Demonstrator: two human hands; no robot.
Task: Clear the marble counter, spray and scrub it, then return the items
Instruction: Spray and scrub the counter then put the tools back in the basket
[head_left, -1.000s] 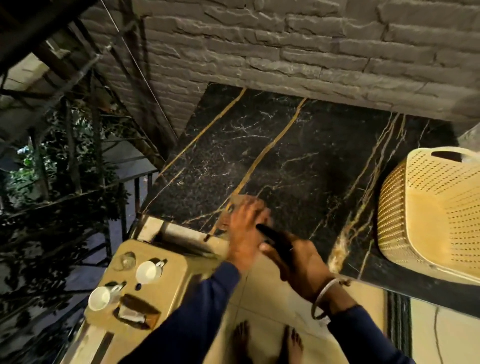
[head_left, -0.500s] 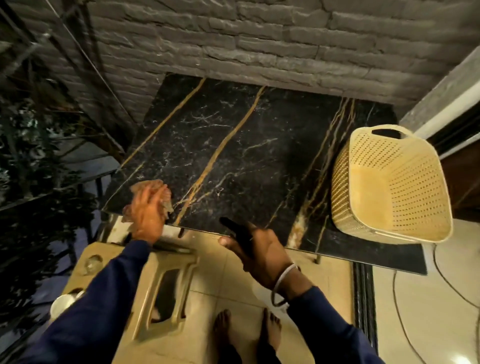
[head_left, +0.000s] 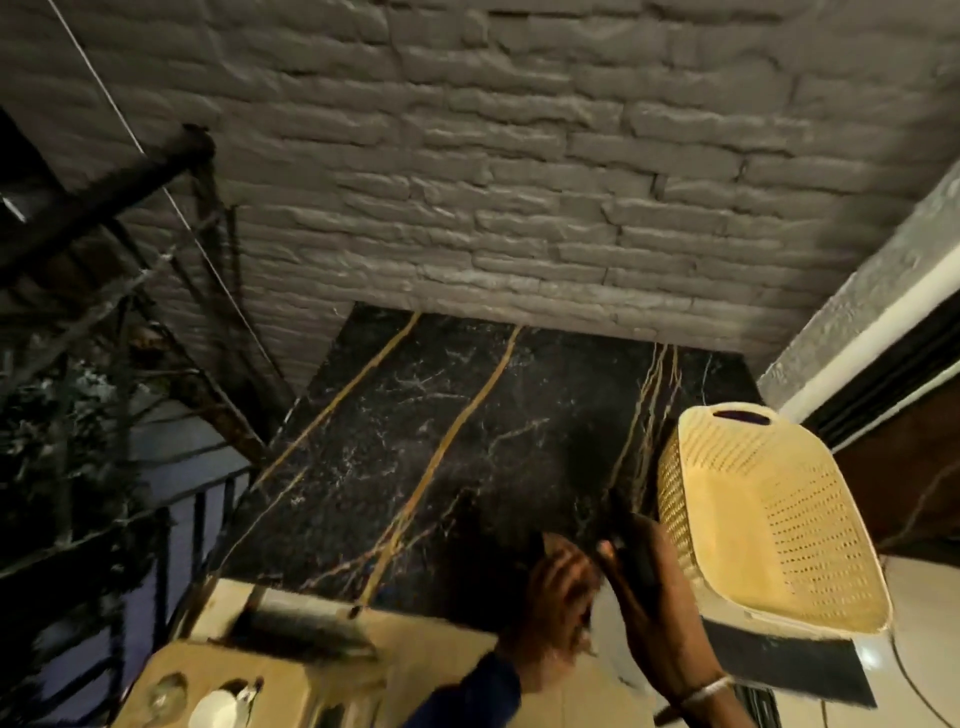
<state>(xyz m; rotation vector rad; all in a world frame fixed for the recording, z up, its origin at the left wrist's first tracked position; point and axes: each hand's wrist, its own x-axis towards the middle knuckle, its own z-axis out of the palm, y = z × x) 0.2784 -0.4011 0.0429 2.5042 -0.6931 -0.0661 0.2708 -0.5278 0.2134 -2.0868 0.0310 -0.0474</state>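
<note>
The black marble counter (head_left: 467, 441) with gold veins runs out from the brick wall and is bare except for a basket. My left hand (head_left: 558, 592) is blurred and presses down on the counter near its front edge, right of the middle. The brownish cloth it held a moment ago is hidden under it. Close beside it on the right, my right hand (head_left: 660, 613) is closed around a slim black object (head_left: 631, 561). That hand hovers just left of the cream perforated basket (head_left: 769, 519), which stands on the counter's right end.
A beige plastic stool (head_left: 291, 686) at the lower left carries a white cup (head_left: 215, 706) and a glass (head_left: 166, 688). A dark metal railing (head_left: 171, 519) and plants border the left side. The grey brick wall (head_left: 519, 182) closes the back, and a door frame (head_left: 883, 353) stands on the right.
My left hand swept from the counter's front left corner to the right, ending beside my right hand. The right hand rose to the counter edge, and the view tilted up.
</note>
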